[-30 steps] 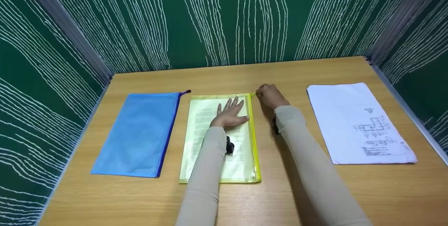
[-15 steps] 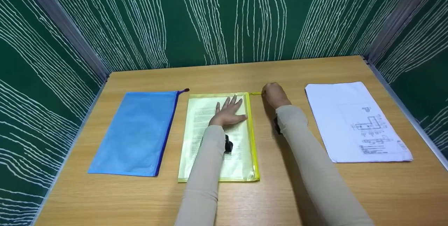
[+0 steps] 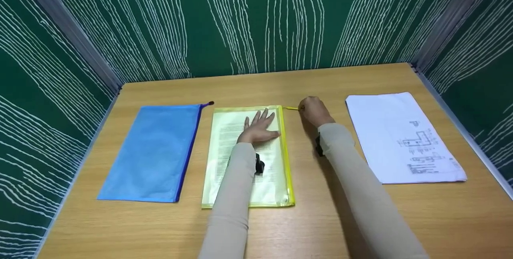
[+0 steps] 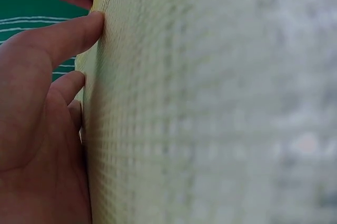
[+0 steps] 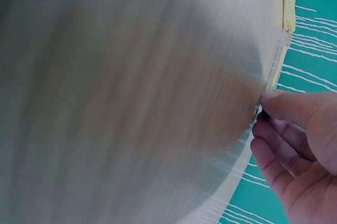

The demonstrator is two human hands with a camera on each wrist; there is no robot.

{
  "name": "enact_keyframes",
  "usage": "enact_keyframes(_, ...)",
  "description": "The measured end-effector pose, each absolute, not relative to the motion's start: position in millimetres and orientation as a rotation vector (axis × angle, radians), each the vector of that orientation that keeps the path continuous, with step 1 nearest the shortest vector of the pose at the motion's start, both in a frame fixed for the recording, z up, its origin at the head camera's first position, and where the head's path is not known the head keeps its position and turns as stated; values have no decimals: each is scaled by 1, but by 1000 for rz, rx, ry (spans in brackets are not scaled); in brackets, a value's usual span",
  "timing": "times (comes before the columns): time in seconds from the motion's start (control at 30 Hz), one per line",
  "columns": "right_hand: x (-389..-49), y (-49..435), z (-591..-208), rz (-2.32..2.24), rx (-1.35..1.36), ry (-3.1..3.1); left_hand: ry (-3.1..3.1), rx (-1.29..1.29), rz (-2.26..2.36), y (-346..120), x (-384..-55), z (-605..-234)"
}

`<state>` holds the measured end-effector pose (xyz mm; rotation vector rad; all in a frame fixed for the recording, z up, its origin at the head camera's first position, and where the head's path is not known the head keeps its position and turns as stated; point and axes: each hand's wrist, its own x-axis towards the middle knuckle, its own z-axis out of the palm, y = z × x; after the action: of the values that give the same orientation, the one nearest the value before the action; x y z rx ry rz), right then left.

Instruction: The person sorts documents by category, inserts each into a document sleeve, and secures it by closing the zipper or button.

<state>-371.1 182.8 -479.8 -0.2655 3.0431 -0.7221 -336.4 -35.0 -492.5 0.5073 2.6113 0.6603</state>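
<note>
A yellow zip document pouch [image 3: 267, 189] lies flat mid-table, with printed paper showing through its clear face. My left hand [image 3: 258, 130] rests on its upper part, fingers spread and straight; the left wrist view shows the pouch's mesh surface [image 4: 137, 103] against these fingers. At the upper right corner, the yellow zipper pull cord [image 3: 290, 108] stretches straight out sideways from the zip edge [image 3: 287, 162]. My right hand [image 3: 315, 111] pinches the cord's outer end. In the right wrist view a dark tip [image 5: 265, 115] shows between thumb [image 5: 289, 105] and fingers.
A blue zip pouch [image 3: 150, 152] with a dark blue zip edge lies to the left, its pull cord [image 3: 207, 104] pointing right. To the right is a stack of white paper [image 3: 376, 130] with a printed drawing. Green panels [image 3: 224, 22] with white lines enclose the wooden table [image 3: 320, 227].
My right hand has moved a little right, away from the pouch's corner, drawing the yellow cord out straight. My left hand stays on the pouch. The head view has shifted slightly.
</note>
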Motion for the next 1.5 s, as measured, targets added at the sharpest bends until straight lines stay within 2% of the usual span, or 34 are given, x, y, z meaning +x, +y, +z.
enact_keyframes(1.5, -348, 182, -482, -845, -438, 2909, 2624, 423, 717, -32, -341, -494)
